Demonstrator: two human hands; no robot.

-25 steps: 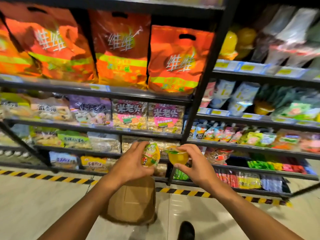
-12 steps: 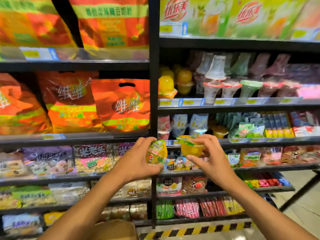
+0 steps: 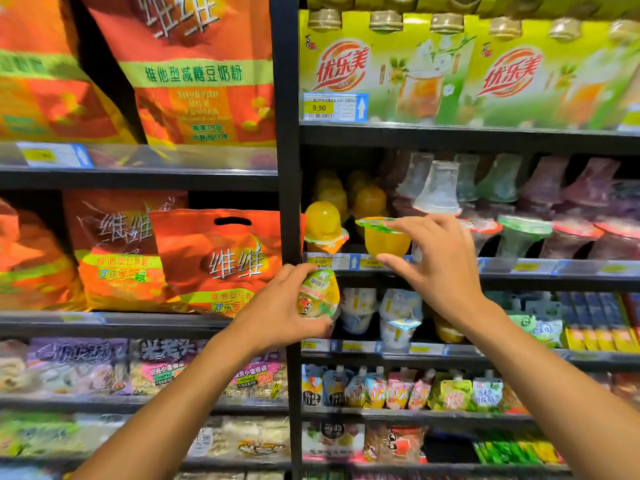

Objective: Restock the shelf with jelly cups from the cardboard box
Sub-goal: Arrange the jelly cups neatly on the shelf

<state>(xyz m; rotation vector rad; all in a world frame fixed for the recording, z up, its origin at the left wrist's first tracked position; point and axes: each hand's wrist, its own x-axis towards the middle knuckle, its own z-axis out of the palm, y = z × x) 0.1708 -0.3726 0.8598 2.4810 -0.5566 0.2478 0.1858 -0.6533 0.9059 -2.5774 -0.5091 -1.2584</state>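
1. Right in front of you stands the tall black metal shelving unit (image 3: 284, 133), and its upright post splits your view in two.
2. Top right, you have the yellow-green cardboard drink packs (image 3: 388, 74). To the left of the post sit the glossy orange plastic bags (image 3: 214, 258).
3. Right of the post, under the drink packs, runs the black jelly shelf (image 3: 519, 268) with its strip of price labels along the front.
4. On that shelf, a row of clear, green and purple plastic cups (image 3: 523, 233) stands lid-down, running off to your right.
5. Your right hand (image 3: 440, 268) is up at the shelf's front edge, with the thumb low and the fingertips on the rim, pinching a cup.
6. Your left hand (image 3: 277, 313) is lower, in front of the post, with its fingers wrapped round a second cup.
7. The right hand's yellow jelly cup with a green foil lid (image 3: 386, 239) is upright, lid on top, over the label strip. You can't tell whether it touches the shelf.
8. Just to its left, a domed yellow jelly cup (image 3: 323, 223) stands lid-down on the shelf.
9. The left hand's yellow jelly cup with a printed lid (image 3: 318, 294) lies tipped on its side, below the shelf edge.
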